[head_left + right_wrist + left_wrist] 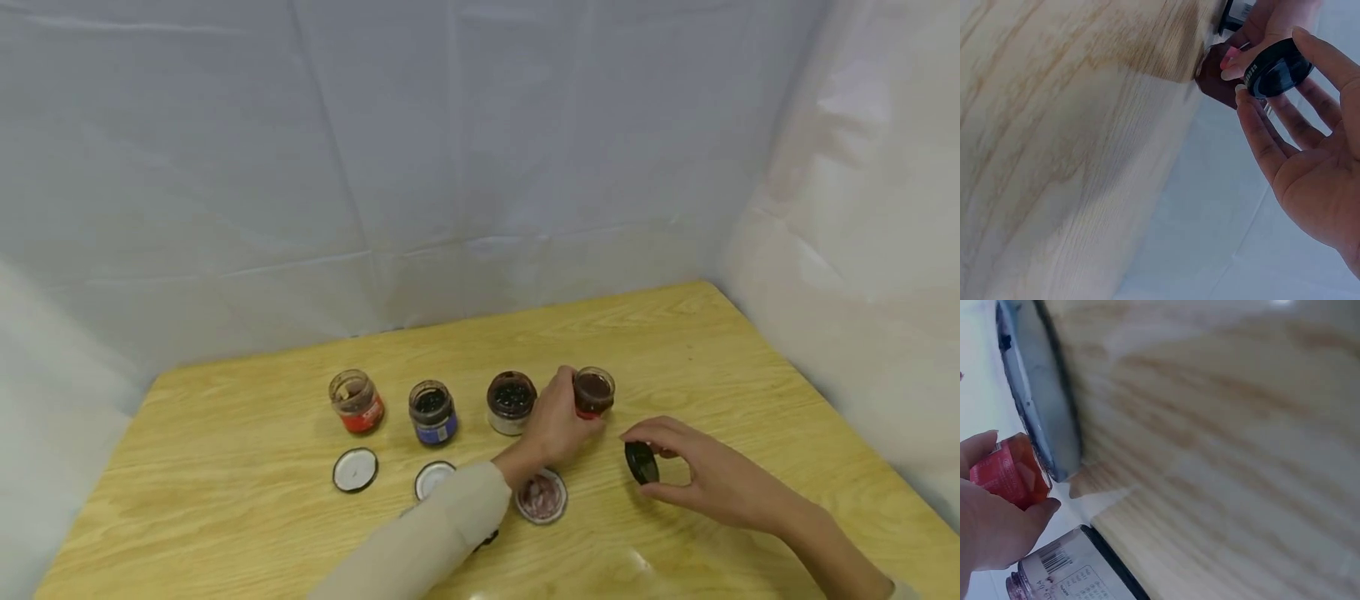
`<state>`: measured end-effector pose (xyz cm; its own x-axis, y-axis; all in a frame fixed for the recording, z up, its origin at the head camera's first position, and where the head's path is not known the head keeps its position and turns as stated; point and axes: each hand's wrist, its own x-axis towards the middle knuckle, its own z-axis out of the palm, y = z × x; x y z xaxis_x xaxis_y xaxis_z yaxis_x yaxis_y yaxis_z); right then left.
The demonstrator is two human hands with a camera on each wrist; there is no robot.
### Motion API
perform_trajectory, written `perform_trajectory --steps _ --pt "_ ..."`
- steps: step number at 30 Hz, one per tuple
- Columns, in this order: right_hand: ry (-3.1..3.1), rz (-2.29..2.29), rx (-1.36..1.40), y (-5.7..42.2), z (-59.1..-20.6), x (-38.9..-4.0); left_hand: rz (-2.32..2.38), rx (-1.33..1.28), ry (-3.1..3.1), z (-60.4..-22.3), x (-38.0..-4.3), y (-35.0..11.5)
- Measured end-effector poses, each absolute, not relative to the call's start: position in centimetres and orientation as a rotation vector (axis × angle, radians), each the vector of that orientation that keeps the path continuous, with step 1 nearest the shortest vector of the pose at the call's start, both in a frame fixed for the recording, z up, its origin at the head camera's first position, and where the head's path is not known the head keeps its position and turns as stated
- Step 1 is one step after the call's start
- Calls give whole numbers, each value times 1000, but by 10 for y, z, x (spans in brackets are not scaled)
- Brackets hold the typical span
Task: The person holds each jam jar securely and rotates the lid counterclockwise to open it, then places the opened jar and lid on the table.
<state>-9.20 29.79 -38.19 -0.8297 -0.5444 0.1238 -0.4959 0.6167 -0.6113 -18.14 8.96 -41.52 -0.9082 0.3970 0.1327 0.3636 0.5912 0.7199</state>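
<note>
At the right end of a row of open jars, my left hand (558, 429) grips a glass jar (595, 390) with a red label and dark red contents. The left wrist view shows thumb and fingers curled round this jar (1010, 472). To the right of it, my right hand (712, 479) pinches a round black lid (641, 462) by its edge, tilted up on its side. Thumb and fingertips on opposite edges of the lid (1277, 69) show in the right wrist view. A jar with a pale label (510, 404) stands just left of my left hand.
Farther left stand an open blue-labelled jar (433, 412) and an open red-labelled jar (357, 402). Upturned lids lie in front of them: a white one (356, 470), another white one (433, 478) and a smeared one (542, 497). White sheeting (465, 167) hangs behind the wooden table (240, 467).
</note>
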Motion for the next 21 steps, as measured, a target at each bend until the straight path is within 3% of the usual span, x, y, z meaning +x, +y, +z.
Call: perform_trajectory --steps 21 --pt "2766 -982 -877 297 -383 -93 1195 527 2718 -412 -194 99"
